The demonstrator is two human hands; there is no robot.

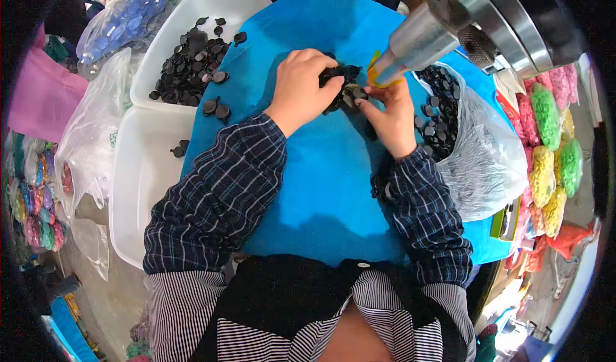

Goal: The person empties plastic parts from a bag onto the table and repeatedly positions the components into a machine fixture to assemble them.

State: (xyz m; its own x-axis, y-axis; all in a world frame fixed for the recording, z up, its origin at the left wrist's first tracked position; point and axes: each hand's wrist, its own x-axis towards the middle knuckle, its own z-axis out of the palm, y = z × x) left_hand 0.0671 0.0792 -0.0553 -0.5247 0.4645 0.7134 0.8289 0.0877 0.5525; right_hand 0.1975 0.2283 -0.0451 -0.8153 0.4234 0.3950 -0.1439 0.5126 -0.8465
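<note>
Where the left hand (303, 87) curls: clamped on black pieces (350, 72), seemingly steadying them.
Right hand (393, 119): pinched on one dark disc (353, 95).

Right hand (393, 118) partly hidden behind yellow-wrapped rod (414, 41) — metal machine (507, 12) cut off by top edge.

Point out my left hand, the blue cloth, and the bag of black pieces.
Left hand (300, 87): head view, back of hand.
Blue cloth (317, 192): head view, bare middle.
Bag (484, 163): head view, crinkled plastic side.

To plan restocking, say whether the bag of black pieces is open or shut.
Open: the bag gapes, its black pieces lying uncovered.
</note>
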